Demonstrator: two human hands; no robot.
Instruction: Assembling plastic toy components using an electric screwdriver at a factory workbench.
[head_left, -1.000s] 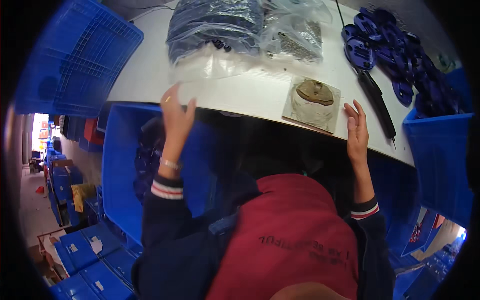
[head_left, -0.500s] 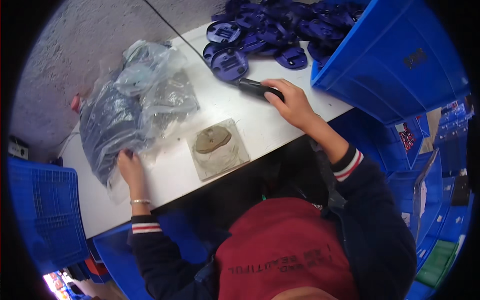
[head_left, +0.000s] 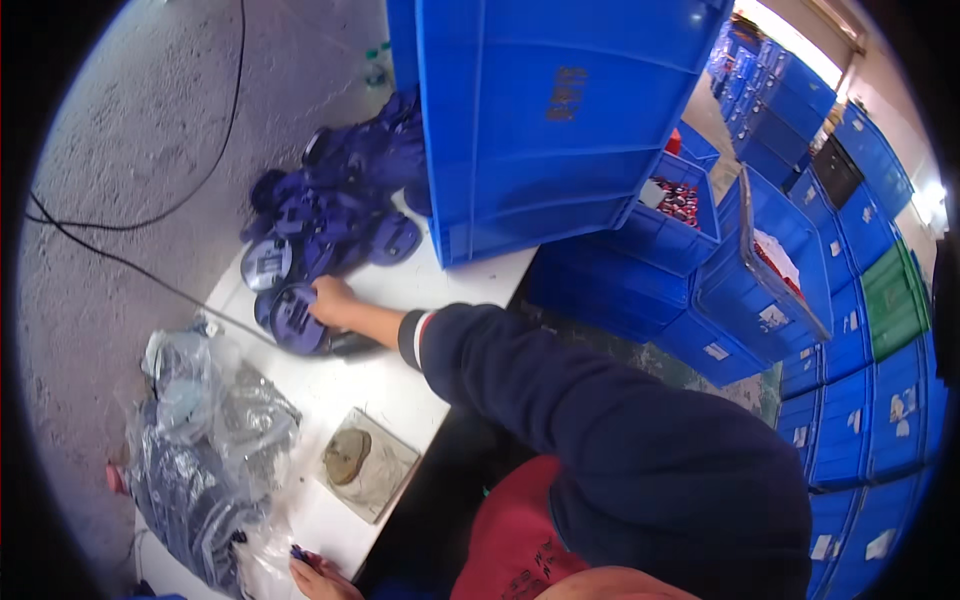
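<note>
My right hand (head_left: 338,304) reaches to the near end of a heap of purple plastic parts (head_left: 345,170). Its fingers are closed on the edge of a round purple disc (head_left: 292,322), which has raised shapes on its face. Beneath that wrist, partly hidden, lies the black handheld tool (head_left: 352,346). Low in the view, my left hand (head_left: 322,580) pinches a small dark piece (head_left: 299,553) whose kind I cannot make out. Beside it is a clear plastic bag (head_left: 190,500) of dark parts. A square slab (head_left: 385,485) with a brown, putty-like patch (head_left: 346,455) lies between the hands.
A large blue crate (head_left: 560,130) stands tilted at the table's right end. Behind the white table (head_left: 445,365) rises a rough grey wall (head_left: 130,130), with a black cable (head_left: 150,268) hanging along it. Blue crates (head_left: 640,285) are stacked on the right, some holding red parts (head_left: 680,203).
My view has swung right. My right hand has let go of the black tool and moved onto the purple disc. The left hand keeps its small dark piece beside the bag.
</note>
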